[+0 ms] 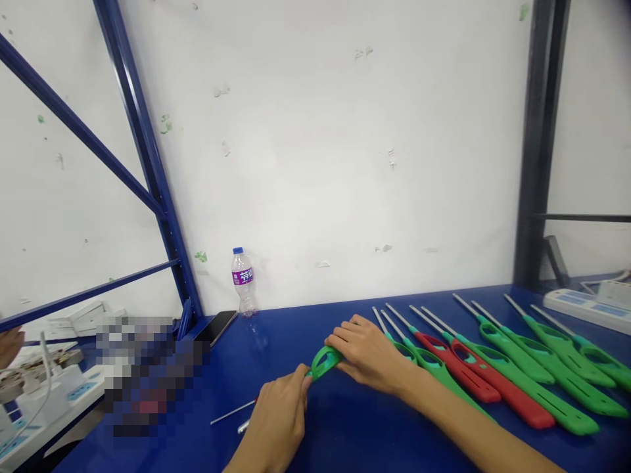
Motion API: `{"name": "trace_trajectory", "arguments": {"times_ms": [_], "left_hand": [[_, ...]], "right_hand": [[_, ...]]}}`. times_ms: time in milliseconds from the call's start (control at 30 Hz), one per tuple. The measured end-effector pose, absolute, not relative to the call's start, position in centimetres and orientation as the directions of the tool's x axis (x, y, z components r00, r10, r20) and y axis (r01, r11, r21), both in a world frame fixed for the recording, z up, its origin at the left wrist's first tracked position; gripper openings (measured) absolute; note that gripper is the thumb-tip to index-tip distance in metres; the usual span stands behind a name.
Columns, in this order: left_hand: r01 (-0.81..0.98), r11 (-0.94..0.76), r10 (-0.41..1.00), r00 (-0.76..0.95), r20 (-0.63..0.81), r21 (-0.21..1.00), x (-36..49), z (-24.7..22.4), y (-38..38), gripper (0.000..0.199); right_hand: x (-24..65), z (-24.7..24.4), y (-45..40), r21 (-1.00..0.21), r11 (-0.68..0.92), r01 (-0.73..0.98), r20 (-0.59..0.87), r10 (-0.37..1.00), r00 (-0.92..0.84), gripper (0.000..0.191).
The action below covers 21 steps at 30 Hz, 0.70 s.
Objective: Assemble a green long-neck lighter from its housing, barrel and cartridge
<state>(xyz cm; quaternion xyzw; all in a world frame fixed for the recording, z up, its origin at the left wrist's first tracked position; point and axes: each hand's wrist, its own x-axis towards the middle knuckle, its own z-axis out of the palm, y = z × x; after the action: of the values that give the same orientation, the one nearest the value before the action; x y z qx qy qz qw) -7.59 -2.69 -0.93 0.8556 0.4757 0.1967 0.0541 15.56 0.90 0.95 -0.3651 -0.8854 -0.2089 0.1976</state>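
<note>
A green lighter (323, 365) with an oval trigger opening is held between both hands above the blue table. My left hand (280, 410) closes round its lower left end, and a metal tip pokes out beyond that hand at lower left. Wrapped over the lighter's other end is my right hand (367, 351). A thin screwdriver shaft (234, 411) with a bit of red also extends left from my left hand; whether the hand grips it is hidden. Right of my hands lie several green lighters (517, 351) and red lighters (503, 387), metal tubes pointing to the back left.
A plastic bottle (243, 282) and a black phone (217, 328) stand and lie at the back left of the blue table (345, 427). White power strips (591, 311) sit at both sides. Part of another person's hand (10, 345) shows at far left.
</note>
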Motion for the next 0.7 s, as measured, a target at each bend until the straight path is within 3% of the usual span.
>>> {"name": "trace_trajectory", "arguments": {"times_ms": [200, 300, 400, 567, 700], "left_hand": [[0.724, -0.587, 0.806, 0.480, 0.347, 0.362, -7.6, -1.2, -2.8, 0.036], [0.726, -0.594, 0.797, 0.473, 0.376, 0.346, -7.6, -1.5, -2.7, 0.034], [0.751, -0.594, 0.782, 0.456, 0.424, 0.288, -7.7, -2.0, -2.2, 0.035], [0.784, -0.606, 0.708, 0.456, 0.540, 0.132, -7.8, -2.6, -1.7, 0.033], [0.780, -0.625, 0.614, 0.467, 0.636, 0.031, -7.8, -2.8, -1.5, 0.032]], "right_hand": [[15.6, 1.3, 0.6, 0.199, 0.627, 0.753, 0.471, 0.613, -0.634, 0.014], [15.4, 1.3, 0.4, 0.170, 0.614, 0.771, 0.456, 0.644, -0.614, 0.015], [15.1, 1.3, 0.2, 0.141, 0.622, 0.770, 0.438, 0.658, -0.612, 0.016], [14.5, 0.6, -0.4, 0.060, 0.711, 0.700, 0.407, 0.623, -0.668, 0.051], [14.3, 0.4, -0.7, -0.041, 0.690, 0.722, 0.347, 0.688, -0.638, 0.053]]}}
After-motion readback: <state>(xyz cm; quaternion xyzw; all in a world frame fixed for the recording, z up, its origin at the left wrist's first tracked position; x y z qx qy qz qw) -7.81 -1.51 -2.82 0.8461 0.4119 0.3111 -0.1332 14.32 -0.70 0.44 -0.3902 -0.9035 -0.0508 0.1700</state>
